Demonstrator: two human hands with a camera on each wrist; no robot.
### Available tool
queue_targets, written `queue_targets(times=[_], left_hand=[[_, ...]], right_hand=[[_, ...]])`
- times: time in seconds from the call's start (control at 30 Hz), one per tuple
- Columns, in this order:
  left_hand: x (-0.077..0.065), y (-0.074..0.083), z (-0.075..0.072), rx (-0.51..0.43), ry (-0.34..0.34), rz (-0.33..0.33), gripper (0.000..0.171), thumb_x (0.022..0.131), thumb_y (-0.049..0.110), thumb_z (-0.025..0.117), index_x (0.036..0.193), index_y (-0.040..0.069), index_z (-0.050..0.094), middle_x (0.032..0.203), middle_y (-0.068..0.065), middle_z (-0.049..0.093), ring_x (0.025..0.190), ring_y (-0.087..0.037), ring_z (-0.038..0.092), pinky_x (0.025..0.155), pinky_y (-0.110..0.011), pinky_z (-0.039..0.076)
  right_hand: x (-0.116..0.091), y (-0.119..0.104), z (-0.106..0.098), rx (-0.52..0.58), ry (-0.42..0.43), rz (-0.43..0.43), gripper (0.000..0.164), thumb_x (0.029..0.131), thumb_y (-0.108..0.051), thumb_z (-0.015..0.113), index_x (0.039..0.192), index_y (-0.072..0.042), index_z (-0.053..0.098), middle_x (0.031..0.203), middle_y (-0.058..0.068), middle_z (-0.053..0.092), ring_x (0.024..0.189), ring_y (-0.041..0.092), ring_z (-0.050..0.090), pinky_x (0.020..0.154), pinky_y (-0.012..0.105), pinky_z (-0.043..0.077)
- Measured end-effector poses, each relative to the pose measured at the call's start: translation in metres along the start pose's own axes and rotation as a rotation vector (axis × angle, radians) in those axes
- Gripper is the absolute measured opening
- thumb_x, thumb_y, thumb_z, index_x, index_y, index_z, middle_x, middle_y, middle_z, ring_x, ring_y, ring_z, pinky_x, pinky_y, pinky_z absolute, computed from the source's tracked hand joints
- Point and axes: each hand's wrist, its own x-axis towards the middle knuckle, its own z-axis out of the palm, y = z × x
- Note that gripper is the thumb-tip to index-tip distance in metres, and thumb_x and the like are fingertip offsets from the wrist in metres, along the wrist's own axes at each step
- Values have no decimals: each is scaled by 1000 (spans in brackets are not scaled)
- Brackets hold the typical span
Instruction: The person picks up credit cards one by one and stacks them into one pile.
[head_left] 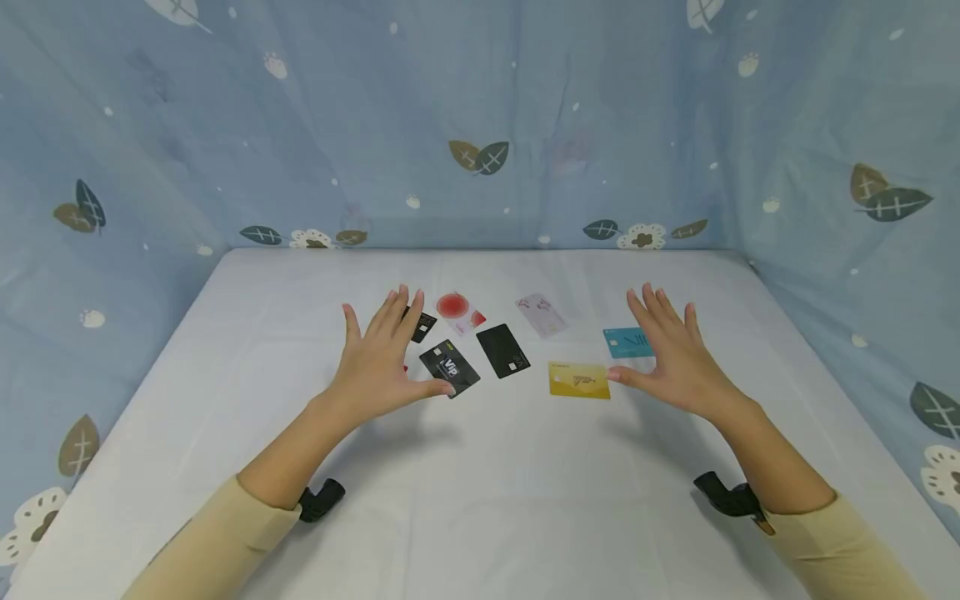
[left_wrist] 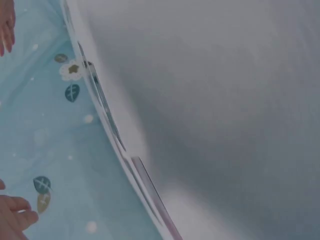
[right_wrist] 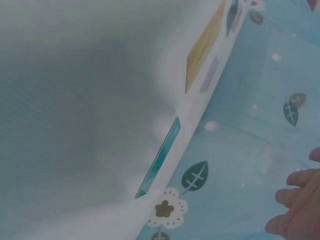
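My left hand (head_left: 378,362) is raised over the table with fingers spread, holding nothing. In the head view it overlaps a small black card (head_left: 423,327) and a corner of the black Vip card (head_left: 452,367). My right hand (head_left: 678,362), also spread and holding nothing, covers part of a blue card (head_left: 624,342). Its thumb tip overlaps the edge of a gold card (head_left: 580,381). Between the hands lie a plain black card (head_left: 503,351), a pale pink card (head_left: 542,315) and a white card with red circles (head_left: 459,312). A bit of red shows beside the left hand, mostly hidden.
A white cloth covers the table (head_left: 480,517). Blue curtain fabric (head_left: 480,100) with leaf and flower prints stands behind it and on both sides. Black straps (head_left: 321,500) show at both wrists, by the beige sleeves.
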Motion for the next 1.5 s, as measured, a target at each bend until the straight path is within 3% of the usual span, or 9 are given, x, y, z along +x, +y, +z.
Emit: queue_targets(times=[0.23, 0.43, 0.83, 0.93, 1.13, 1.33, 1.5], left_hand=[[8, 11, 3, -87, -42, 13, 119, 68, 75, 62, 153, 15, 5, 159, -11, 7, 145, -28, 10, 104, -69, -8], [25, 23, 3, -81, -11, 78, 119, 69, 75, 62, 153, 15, 4, 158, -10, 10, 145, -27, 12, 103, -71, -3], [44, 53, 17, -133, -74, 143, 117, 70, 75, 60, 153, 16, 4, 158, -12, 10, 144, -29, 17, 109, -63, 2], [45, 62, 22, -197, -89, 136, 115, 70, 73, 63, 153, 16, 8, 158, -10, 14, 142, -31, 22, 112, -57, 9], [42, 79, 30, -349, -133, 98, 111, 70, 67, 68, 153, 20, 11, 157, -5, 21, 140, -28, 28, 106, -54, 31], [40, 90, 35, -457, -178, 57, 109, 70, 63, 71, 153, 24, 12, 155, -3, 25, 139, -26, 29, 106, -52, 32], [39, 94, 45, -543, -240, 54, 106, 72, 59, 73, 153, 26, 12, 155, -5, 24, 140, -25, 27, 105, -51, 33]], right_hand=[[-1, 2, 0, 9, -2, 9, 103, 79, -52, 69, 151, -6, 13, 156, 22, 7, 143, 42, 6, 108, 64, -5], [2, 6, -6, 18, 18, 15, 101, 79, -50, 69, 151, -5, 14, 155, 23, 9, 142, 43, 8, 108, 64, -5], [-4, 15, 0, 106, 19, 43, 101, 79, -48, 71, 151, -5, 15, 156, 22, 9, 143, 40, 7, 108, 64, -3], [-5, 15, 5, 176, 7, 69, 99, 80, -42, 72, 151, -5, 15, 156, 21, 11, 143, 39, 9, 109, 64, -3], [-12, 15, 14, 317, -54, 160, 95, 82, -30, 72, 151, -4, 12, 156, 19, 13, 142, 41, 13, 109, 63, 3], [-21, 18, 17, 381, -105, 225, 92, 85, -33, 70, 153, -13, 12, 157, 16, 14, 141, 42, 15, 103, 66, 21], [-26, 25, 24, 435, -126, 216, 90, 85, -31, 70, 153, -16, 14, 154, 20, 21, 139, 44, 21, 101, 67, 24]])
